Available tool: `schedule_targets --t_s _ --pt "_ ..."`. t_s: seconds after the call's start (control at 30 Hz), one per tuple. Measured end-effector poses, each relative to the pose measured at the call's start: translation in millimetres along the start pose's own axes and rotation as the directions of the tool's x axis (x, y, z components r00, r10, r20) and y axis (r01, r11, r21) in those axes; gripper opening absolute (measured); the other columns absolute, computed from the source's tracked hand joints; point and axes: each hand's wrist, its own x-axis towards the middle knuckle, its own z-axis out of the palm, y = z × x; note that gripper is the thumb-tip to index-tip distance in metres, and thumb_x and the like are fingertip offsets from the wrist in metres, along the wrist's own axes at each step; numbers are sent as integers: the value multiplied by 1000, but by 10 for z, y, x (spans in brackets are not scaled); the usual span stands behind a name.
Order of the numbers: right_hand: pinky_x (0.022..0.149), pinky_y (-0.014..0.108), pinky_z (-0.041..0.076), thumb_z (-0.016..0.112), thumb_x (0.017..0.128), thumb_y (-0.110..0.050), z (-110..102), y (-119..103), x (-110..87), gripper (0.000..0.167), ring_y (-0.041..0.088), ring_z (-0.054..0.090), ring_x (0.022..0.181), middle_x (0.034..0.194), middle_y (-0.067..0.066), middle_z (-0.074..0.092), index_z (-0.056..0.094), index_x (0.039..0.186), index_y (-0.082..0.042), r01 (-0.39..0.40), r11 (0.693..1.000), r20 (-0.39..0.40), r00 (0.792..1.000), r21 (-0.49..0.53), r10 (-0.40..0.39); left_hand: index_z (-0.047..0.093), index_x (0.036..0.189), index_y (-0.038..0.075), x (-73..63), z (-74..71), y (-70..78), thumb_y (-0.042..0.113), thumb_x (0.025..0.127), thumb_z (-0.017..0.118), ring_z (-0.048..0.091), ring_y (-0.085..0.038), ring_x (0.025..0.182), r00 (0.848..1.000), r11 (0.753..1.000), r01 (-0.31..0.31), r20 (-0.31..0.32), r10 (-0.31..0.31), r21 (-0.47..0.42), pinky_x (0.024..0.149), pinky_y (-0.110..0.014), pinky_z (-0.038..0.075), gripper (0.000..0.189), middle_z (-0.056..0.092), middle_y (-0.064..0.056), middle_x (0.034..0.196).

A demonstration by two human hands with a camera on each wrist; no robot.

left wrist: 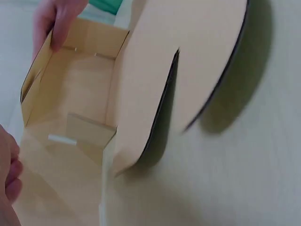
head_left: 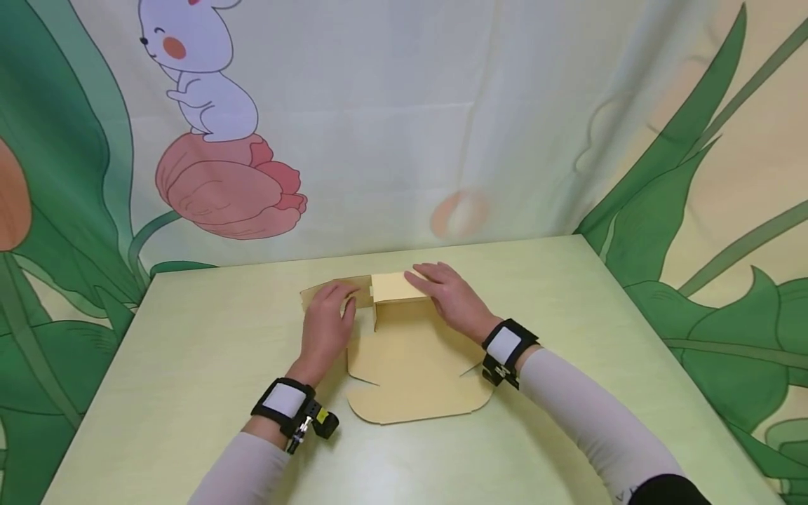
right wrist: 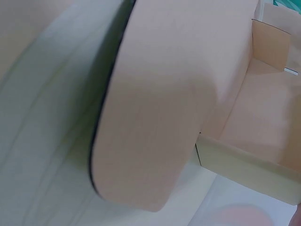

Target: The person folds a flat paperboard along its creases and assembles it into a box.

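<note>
Your pale-tan cardboard box point(head_left: 404, 337) seems half folded; left flap point(head_left: 363, 286) and rounded panel point(head_left: 419, 403) remain outspread. Right fingers point(head_left: 449, 273) pinch rear wall point(head_left: 394, 286); left fingers' point(head_left: 330, 291) grip I cannot tell.

A thin tan cardboard box point(head_left: 407, 354), plain and only partly folded, lies on the pale yellow-green tabletop point(head_left: 202, 365). Its broad lid panel point(head_left: 416, 400) spreads toward the near side — round-cornered, dark along the cut edge, with a slit running in from each side. At the far end, low walls stand around a shallow hollow. The left side panel point(left wrist: 51, 183) folds outward, while a small rectangular tab point(left wrist: 91, 130) stands up beside a short pale slot point(left wrist: 62, 139).
</note>
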Motion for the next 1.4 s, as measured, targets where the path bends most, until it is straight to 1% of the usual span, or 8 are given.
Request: schedule_targets --t_s 0.07,0.17,0.33,0.5,0.7,0.87,1.23,1.4 --pt "117 48 36 55 95 7 -2 2 0 52 31 52 133 141 15 58 55 142 -14 -1 1000 4 1000 3 1 71 109 7 39 -69 -54 5 90 68 64 -28 99 998 999 -23 -51 26 45 85 -42 55 20 67 -10 103" --pt "117 48 36 55 95 8 2 6 -3 52 31 52 133 141 15 58 55 142 -14 -1 1000 8 1000 7 0 69 112 7 101 -152 -130 9 88 72 61 -31 103 998 993 -29 -59 36 115 90 -45 52 25 64 -12 108" --pt "117 49 36 55 94 8 8 12 -8 52 31 53 133 141 15 58 55 141 -13 -6 1000 2 1000 11 6 65 123 7 200 -227 -237 17 87 75 59 -35 112 998 980 -7 58 -4 198 96 -51 49 39 64 -16 120" --pt "116 50 37 56 94 8 20 2 -3 52 32 53 132 140 16 58 56 141 -13 -1 1000 -2 1000 11 1 64 125 8 220 -247 -308 19 90 72 65 -37 109 981 974 32 182 -74 222 85 -51 55 38 69 -16 122" --pt "116 49 37 56 94 8 20 -13 6 50 31 54 132 139 16 59 57 140 -13 -3 1000 -7 1000 10 3 68 120 10 190 -234 -335 15 92 68 72 -33 98 976 977 52 198 -93 207 70 -49 58 28 73 -13 116" --pt "115 49 38 56 94 7 20 -10 15 50 30 55 130 138 15 60 57 140 -14 3 1000 -15 1000 -6 -3 70 118 11 190 -251 -336 13 93 68 73 -33 93 976 980 49 197 -88 195 69 -47 58 25 75 -13 110" --pt "118 46 35 55 95 7 6 -6 10 50 30 53 132 140 13 58 56 141 -14 -12 1000 -3 1000 -4 12 72 118 7 130 -310 -269 15 92 69 73 -29 96 960 994 110 258 -113 26 80 -44 59 27 75 -15 109" --pt "118 46 35 54 96 7 6 1 10 50 29 53 133 141 13 58 56 141 -15 -18 1000 2 1000 6 18 68 124 3 75 -277 -258 11 93 66 71 -31 104 938 969 207 310 -157 -135 86 -45 58 32 72 -18 116"
